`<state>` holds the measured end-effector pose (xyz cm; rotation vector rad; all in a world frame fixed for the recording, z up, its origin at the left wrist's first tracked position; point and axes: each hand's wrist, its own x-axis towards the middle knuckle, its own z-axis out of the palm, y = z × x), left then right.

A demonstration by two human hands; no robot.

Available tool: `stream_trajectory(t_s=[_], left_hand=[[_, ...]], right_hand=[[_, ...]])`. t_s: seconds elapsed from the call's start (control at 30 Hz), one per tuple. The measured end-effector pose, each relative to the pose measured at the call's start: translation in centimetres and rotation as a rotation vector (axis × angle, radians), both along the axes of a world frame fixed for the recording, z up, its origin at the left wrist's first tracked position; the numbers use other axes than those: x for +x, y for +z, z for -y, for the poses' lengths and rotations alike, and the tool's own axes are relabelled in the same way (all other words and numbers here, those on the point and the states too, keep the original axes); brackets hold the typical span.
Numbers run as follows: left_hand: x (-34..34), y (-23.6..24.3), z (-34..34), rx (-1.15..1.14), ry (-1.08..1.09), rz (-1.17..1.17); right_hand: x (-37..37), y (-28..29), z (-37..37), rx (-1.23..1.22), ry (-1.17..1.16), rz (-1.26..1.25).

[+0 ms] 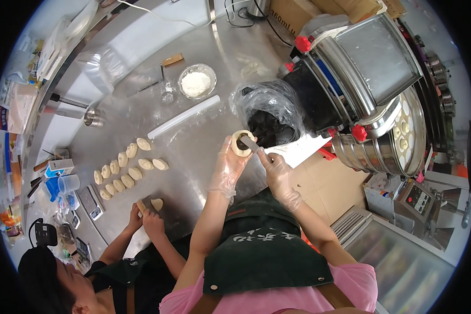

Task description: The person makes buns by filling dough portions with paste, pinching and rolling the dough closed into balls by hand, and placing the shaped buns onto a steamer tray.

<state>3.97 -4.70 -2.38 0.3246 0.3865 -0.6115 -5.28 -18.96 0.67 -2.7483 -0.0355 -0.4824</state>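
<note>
My gloved left hand (228,166) is closed around a round dough wrapper (236,147), holding it up near the table's front edge. Dark filling (241,139) sits in the middle of the wrapper. A flat metal filling spatula (249,143) is gripped in my gloved right hand (281,180), its blade against the filling. Just beyond my hands, a black mass of filling (269,128) lies in clear plastic wrap (264,94). On the left, dough pieces (122,159) lie in rows. A co-worker's hands (153,224) hold a rolling pin (141,206) beside one dough piece (157,204).
A bowl of white flour (196,82) and a long white bar (184,116) are on the steel table (178,157). At the right stand a roller machine (345,68) and stacked steamers (374,154) with buns (403,128) on top. The co-worker is close on my left.
</note>
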Motion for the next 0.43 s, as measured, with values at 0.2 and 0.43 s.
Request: stream_trajectory(t_s=[0.2, 0.43], left_hand=[[-0.2, 0.6, -0.2, 0.310, -0.086, 0.104], [0.4, -0.1, -0.7, 0.172, -0.142, -0.003]], right_hand=[[-0.7, 2.3, 0.4, -0.048, 0.123, 0.040], [-1.1, 1.9, 1.3, 0.163, 0.108, -0.148]])
